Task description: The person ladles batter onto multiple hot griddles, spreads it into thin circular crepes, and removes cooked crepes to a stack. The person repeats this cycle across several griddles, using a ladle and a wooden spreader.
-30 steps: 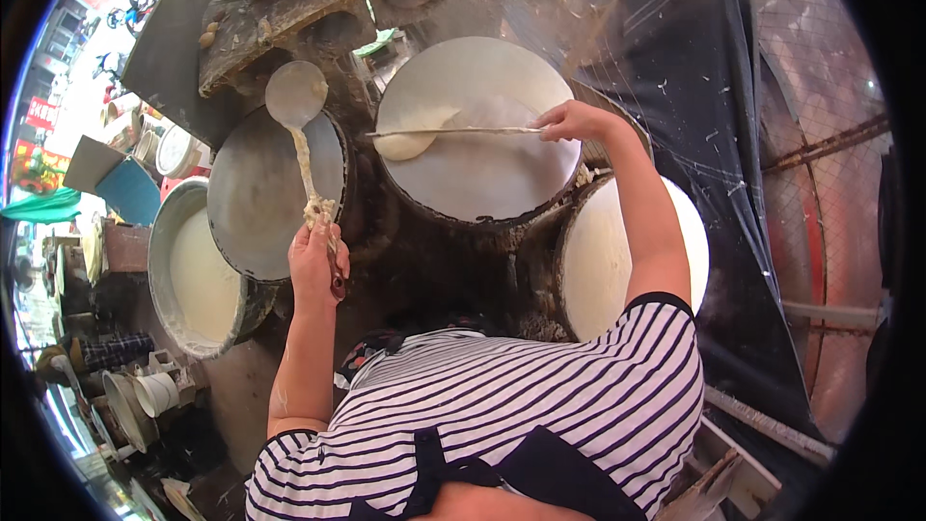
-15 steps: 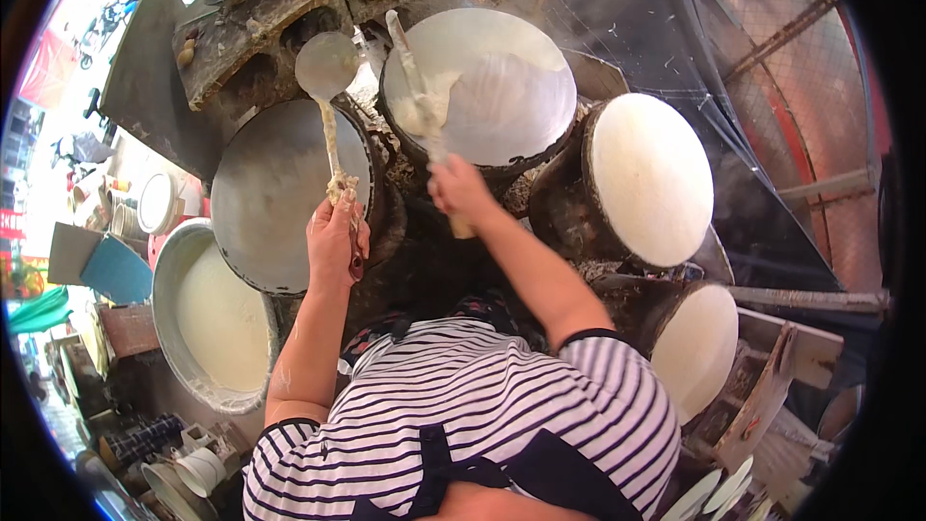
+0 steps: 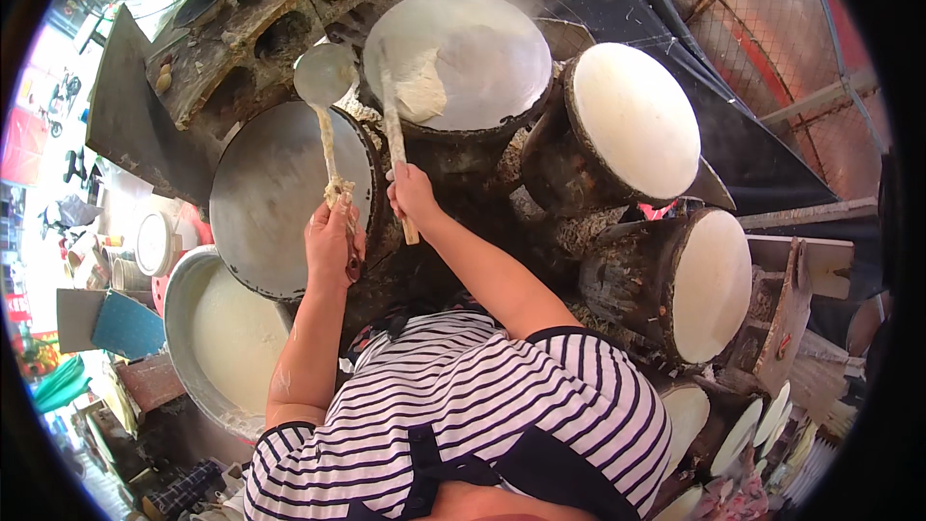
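Left hand [image 3: 331, 239] grips ladle [image 3: 325, 73], right hand [image 3: 412, 193] grips scraper [image 3: 393, 121]; best flat, light, even strokes through batter [image 3: 422, 92] on griddle [image 3: 497, 48].

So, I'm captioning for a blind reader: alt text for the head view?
Someone's right hand holds a stick extending over a round griddle with pale batter; the left hand holds a ladle. More griddles and a tub stand nearby.

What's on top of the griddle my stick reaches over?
A pale batter-like patch sits on the left part of the griddle, and the stick crosses the left edge. The surface beneath the patch is hidden.
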`<control>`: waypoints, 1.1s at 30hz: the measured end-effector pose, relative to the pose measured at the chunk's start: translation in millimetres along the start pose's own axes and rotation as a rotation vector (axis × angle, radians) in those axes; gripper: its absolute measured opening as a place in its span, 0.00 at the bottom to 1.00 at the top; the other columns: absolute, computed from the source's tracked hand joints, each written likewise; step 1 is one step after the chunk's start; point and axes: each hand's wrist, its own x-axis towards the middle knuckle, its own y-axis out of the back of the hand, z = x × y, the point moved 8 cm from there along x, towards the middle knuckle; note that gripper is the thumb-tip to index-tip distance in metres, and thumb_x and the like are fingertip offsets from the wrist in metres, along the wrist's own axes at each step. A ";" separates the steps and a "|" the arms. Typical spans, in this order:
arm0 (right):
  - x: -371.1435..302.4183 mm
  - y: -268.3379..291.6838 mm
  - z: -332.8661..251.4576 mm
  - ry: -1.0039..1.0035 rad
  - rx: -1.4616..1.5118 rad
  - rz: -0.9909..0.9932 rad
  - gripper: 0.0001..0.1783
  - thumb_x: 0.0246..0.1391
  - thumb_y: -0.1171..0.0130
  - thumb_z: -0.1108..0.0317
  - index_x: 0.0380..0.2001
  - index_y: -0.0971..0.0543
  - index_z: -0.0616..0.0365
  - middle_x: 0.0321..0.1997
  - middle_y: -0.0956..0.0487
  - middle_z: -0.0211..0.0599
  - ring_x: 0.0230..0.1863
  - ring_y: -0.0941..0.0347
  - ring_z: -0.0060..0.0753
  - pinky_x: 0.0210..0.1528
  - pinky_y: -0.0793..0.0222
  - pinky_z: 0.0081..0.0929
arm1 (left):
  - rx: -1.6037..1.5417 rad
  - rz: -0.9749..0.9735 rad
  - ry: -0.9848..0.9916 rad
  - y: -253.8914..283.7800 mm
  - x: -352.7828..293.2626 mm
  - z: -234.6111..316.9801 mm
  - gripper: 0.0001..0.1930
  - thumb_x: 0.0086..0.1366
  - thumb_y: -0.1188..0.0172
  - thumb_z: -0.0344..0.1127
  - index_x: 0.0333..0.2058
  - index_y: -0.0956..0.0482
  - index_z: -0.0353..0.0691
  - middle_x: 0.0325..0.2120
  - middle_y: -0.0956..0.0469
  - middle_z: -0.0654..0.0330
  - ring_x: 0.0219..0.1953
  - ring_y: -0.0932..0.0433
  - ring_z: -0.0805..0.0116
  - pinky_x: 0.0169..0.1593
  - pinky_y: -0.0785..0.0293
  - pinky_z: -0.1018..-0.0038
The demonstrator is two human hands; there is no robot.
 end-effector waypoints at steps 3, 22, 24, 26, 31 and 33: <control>-8.1 14.4 -3.3 -0.026 0.012 0.023 0.17 0.61 0.61 0.56 0.32 0.33 0.60 0.15 0.35 0.30 0.08 0.44 0.23 0.09 0.47 0.24 | 0.016 -0.010 0.003 -3.5 -2.1 0.0 0.11 0.64 0.47 0.40 0.31 0.31 0.39 0.20 0.31 0.65 0.10 0.36 0.77 0.10 0.40 0.80; -39.3 111.8 -17.0 -0.139 -0.049 0.057 0.20 0.60 0.60 0.52 0.26 0.33 0.57 0.14 0.36 0.30 0.07 0.45 0.23 0.08 0.48 0.24 | 0.027 -0.030 -0.038 -48.9 -13.1 -7.4 0.10 0.65 0.48 0.38 0.29 0.30 0.38 0.19 0.32 0.64 0.10 0.35 0.76 0.10 0.41 0.79; -50.2 128.0 -24.7 -0.176 0.074 0.036 0.20 0.60 0.60 0.53 0.26 0.32 0.60 0.13 0.35 0.32 0.06 0.43 0.25 0.07 0.47 0.26 | -0.016 -0.062 -0.033 -57.0 -14.0 -13.2 0.10 0.65 0.48 0.38 0.30 0.30 0.38 0.19 0.31 0.64 0.10 0.35 0.76 0.10 0.40 0.79; -53.7 133.0 -29.4 -0.168 0.133 0.021 0.21 0.59 0.61 0.54 0.26 0.32 0.61 0.12 0.35 0.33 0.05 0.43 0.26 0.06 0.46 0.27 | -0.010 -0.071 -0.028 -66.5 -15.3 -15.0 0.10 0.66 0.49 0.39 0.31 0.30 0.38 0.20 0.31 0.64 0.11 0.35 0.76 0.11 0.40 0.79; -40.2 95.4 -18.9 0.005 -0.203 -0.065 0.21 0.60 0.61 0.55 0.24 0.31 0.62 0.11 0.34 0.35 0.06 0.39 0.31 0.08 0.42 0.30 | 0.013 -0.064 -0.036 -81.3 -17.0 -23.9 0.10 0.65 0.49 0.39 0.31 0.30 0.38 0.20 0.31 0.64 0.11 0.35 0.75 0.11 0.40 0.78; -31.5 98.7 -16.4 0.062 -0.385 -0.051 0.22 0.60 0.62 0.55 0.22 0.31 0.61 0.10 0.34 0.35 0.06 0.39 0.33 0.08 0.41 0.33 | 0.016 -0.042 -0.037 -89.5 -23.1 -20.5 0.10 0.66 0.49 0.38 0.31 0.30 0.38 0.20 0.31 0.64 0.11 0.35 0.75 0.11 0.39 0.78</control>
